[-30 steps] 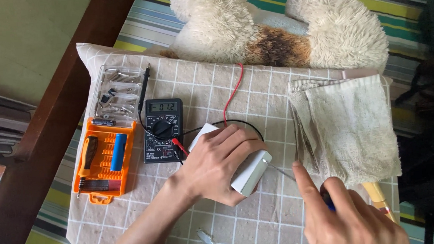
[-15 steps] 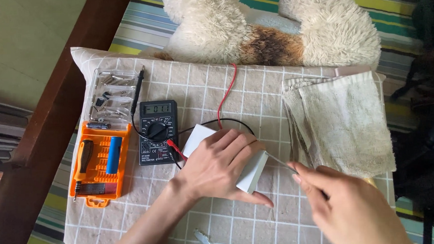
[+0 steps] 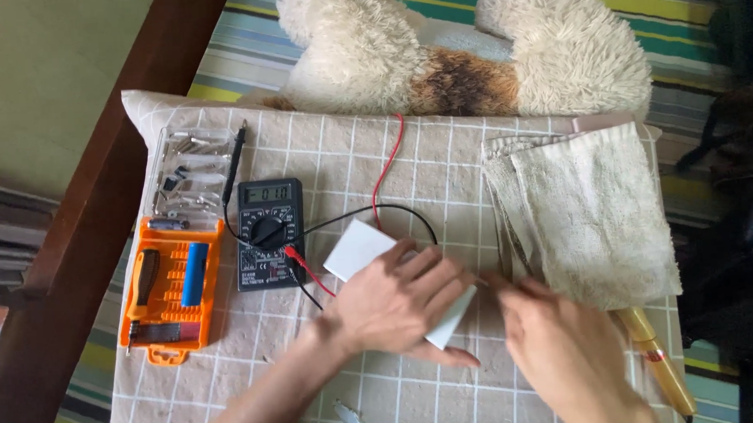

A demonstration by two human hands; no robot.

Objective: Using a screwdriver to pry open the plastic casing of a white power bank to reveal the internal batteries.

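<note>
Head view shows the left hand point(image 3: 401, 299) spread flat, fingers point(image 3: 434, 272) splayed over a white box point(image 3: 357, 248) and pressing it onto the checked cloth point(image 3: 340, 158). Just beyond those fingertips, the right hand point(image 3: 569, 355) pinches something thin, too blurred to identify. Past the left thumb sits a black multimeter point(image 3: 269, 233); beyond the right fingers lies a folded towel point(image 3: 592, 210).
</note>
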